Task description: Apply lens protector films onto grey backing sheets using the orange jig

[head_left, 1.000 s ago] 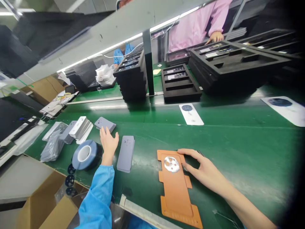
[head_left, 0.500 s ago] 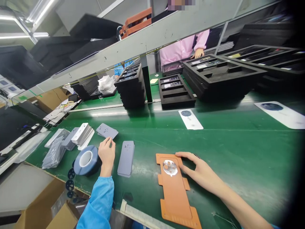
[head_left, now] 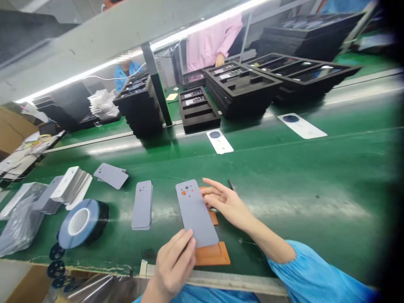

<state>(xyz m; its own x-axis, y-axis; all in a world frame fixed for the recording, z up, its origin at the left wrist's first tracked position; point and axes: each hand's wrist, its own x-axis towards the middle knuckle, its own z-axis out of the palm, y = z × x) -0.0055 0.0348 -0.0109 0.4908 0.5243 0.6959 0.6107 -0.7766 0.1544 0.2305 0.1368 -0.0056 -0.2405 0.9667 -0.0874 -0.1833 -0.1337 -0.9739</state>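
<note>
A grey phone back panel (head_left: 196, 216) with several small camera holes lies tilted over the orange jig (head_left: 213, 254), hiding most of it. My left hand (head_left: 176, 261) pinches the panel's lower left corner between thumb and fingers. At the panel's upper right edge is my right hand (head_left: 225, 202), its index finger stretched out and its other fingers loosely bent beside the jig. Whether those fingertips touch the panel or only the jig, I cannot tell. To the left lie a small stack of grey panels (head_left: 141, 206) and some more grey panels (head_left: 111, 175).
A blue tape roll (head_left: 78, 222) stands near the left front edge, with a stack of white panels (head_left: 74, 185) and bagged panels (head_left: 20, 221) behind it. White panels with dark discs (head_left: 220, 143) lie further back. Black trays (head_left: 199, 110) line the far side, where a person in pink (head_left: 206, 44) works.
My left hand has brought a grey panel from the left pile over the orange jig. My right hand stays by the jig's upper right side. The view has shifted right.
</note>
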